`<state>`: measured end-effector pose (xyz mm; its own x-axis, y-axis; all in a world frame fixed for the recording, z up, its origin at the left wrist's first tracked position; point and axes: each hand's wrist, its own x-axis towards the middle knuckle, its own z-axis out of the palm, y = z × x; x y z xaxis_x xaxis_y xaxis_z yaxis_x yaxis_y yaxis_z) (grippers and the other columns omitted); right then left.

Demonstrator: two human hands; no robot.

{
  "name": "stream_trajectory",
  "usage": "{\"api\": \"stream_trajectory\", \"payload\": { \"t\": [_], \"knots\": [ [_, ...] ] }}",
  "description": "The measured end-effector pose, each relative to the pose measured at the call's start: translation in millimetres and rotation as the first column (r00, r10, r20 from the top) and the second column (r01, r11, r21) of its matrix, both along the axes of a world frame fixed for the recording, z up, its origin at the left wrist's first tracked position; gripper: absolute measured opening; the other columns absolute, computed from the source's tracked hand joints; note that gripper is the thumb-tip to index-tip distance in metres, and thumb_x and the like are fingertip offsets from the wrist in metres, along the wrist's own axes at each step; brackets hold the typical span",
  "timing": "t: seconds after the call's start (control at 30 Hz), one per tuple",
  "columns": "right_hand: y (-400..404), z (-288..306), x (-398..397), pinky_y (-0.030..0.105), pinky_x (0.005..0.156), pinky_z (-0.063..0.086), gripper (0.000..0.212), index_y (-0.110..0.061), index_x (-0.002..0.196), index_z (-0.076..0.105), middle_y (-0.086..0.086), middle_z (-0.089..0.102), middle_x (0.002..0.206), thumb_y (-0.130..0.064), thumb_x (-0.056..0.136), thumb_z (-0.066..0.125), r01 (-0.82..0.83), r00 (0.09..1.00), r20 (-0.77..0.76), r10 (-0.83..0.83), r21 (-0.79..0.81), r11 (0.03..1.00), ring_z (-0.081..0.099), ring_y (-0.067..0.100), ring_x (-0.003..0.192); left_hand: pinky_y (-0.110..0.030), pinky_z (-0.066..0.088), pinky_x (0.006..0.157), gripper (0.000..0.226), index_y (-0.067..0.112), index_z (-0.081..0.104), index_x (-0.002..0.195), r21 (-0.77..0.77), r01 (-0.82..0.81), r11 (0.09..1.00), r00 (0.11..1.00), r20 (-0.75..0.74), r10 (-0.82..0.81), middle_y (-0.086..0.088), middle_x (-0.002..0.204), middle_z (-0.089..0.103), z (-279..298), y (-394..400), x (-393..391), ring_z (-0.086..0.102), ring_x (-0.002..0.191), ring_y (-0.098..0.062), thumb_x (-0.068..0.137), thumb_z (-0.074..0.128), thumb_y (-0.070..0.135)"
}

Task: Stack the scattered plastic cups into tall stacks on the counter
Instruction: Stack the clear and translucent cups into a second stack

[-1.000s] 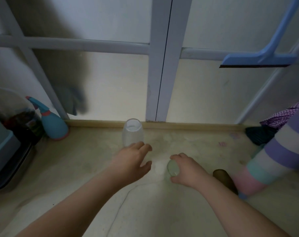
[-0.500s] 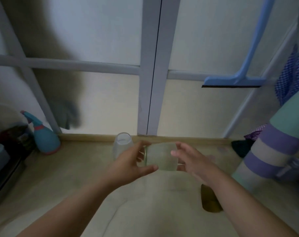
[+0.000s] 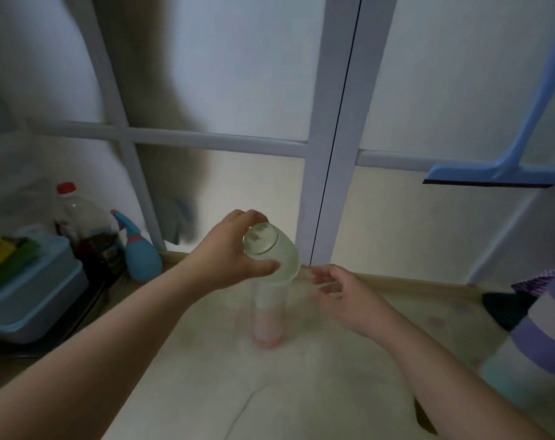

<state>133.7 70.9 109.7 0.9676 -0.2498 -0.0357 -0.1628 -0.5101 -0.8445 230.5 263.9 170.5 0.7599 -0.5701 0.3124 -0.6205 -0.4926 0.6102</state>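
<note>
My left hand (image 3: 228,252) grips a pale green translucent cup (image 3: 271,252), upside down and tilted, its base toward me. The cup's rim hangs just over the top of an upside-down clear cup or short stack (image 3: 267,312) standing on the beige counter (image 3: 301,392); blur hides how many cups are in it. My right hand (image 3: 343,293) hovers just right of the stack, fingers apart, holding nothing. A dark olive cup (image 3: 424,419) lies on the counter under my right forearm, mostly hidden.
At the left stand a blue box (image 3: 31,296), a red-capped bottle (image 3: 79,223) and a blue spray bottle (image 3: 139,252). A blue squeegee (image 3: 492,176) hangs at the upper right. A striped pastel object (image 3: 543,338) fills the right edge. Frosted window panes rise behind the counter.
The green cup passed from between both hands into my left hand alone and rose over the clear stack. My right hand let go and drew back to the right.
</note>
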Motion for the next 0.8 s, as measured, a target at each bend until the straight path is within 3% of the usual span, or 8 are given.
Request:
{"api": "stream_trajectory", "payload": {
  "t": [0.07,0.23,0.37,0.6,0.7,0.8],
  "knots": [
    [2.5,-2.7,3.2,0.029,0.084,0.048,0.038,-0.022,0.117,0.055,-0.003,0.06,0.11,-0.022,0.081,0.066,-0.018,1.0,0.008,0.019,-0.084,0.996,0.058,0.015,0.096,-0.036,0.049,0.084,0.056,0.022,0.053,0.11,0.003,-0.031,1.0,1.0,0.0,0.031,-0.001,0.106,0.057,4.5,-2.8,9.6,0.056,0.095,-0.02,0.062,0.08,0.031],
    [-2.9,-10.6,-0.9,0.024,0.085,0.043,0.042,-0.021,0.12,0.054,-0.004,0.059,0.11,-0.026,0.08,0.063,-0.075,0.997,-0.027,0.07,-0.349,0.934,0.054,0.01,0.095,-0.026,0.037,0.079,0.06,0.023,0.05,0.118,0.065,-0.048,0.997,0.998,-0.044,0.05,0.004,0.103,0.049,-4.9,-18.0,17.8,0.049,0.094,-0.015,0.066,0.078,0.03],
    [-12.2,-18.1,-14.6,0.024,0.086,0.042,0.04,-0.022,0.12,0.052,-0.002,0.059,0.115,-0.027,0.081,0.059,-0.097,0.995,-0.031,0.095,-0.511,0.854,0.051,0.008,0.097,-0.023,0.035,0.078,0.06,0.022,0.049,0.12,0.141,-0.026,0.99,0.996,-0.079,0.037,0.003,0.103,0.047,-23.8,-28.7,19.2,0.047,0.09,-0.014,0.067,0.077,0.03],
    [-25.4,-36.5,-38.8,0.029,0.094,0.044,0.04,-0.019,0.125,0.049,0.002,0.056,0.122,-0.031,0.086,0.054,-0.125,0.989,-0.14,0.054,-0.563,0.817,0.05,0.017,0.114,-0.028,0.041,0.088,0.067,0.021,0.039,0.131,0.283,-0.013,0.959,0.993,-0.109,0.046,-0.008,0.124,0.051,-53.1,-33.5,18.6,0.05,0.111,-0.024,0.072,0.071,0.029],
    [-35.9,-46.6,-52.4,0.028,0.094,0.042,0.041,-0.02,0.126,0.048,0.002,0.055,0.124,-0.032,0.087,0.053,-0.119,0.979,-0.201,0.006,-0.557,0.822,0.049,0.018,0.115,-0.04,0.038,0.1,0.071,0.02,0.036,0.135,0.337,-0.051,0.94,0.996,0.091,0.022,-0.008,0.135,0.044,-47.0,-39.9,12.1,0.042,0.12,-0.028,0.073,0.069,0.035],
    [-50.5,-55.8,-68.1,0.029,0.095,0.043,0.043,-0.019,0.128,0.046,0.004,0.053,0.127,-0.032,0.088,0.052,-0.108,0.961,-0.269,-0.057,-0.559,0.822,0.049,0.02,0.116,-0.043,0.037,0.099,0.061,0.016,0.043,0.131,0.29,0.019,0.957,0.946,0.304,-0.111,-0.009,0.131,0.05,-31.7,-60.5,-5.5,0.046,0.117,-0.031,0.077,0.065,0.035]
  ]
}}
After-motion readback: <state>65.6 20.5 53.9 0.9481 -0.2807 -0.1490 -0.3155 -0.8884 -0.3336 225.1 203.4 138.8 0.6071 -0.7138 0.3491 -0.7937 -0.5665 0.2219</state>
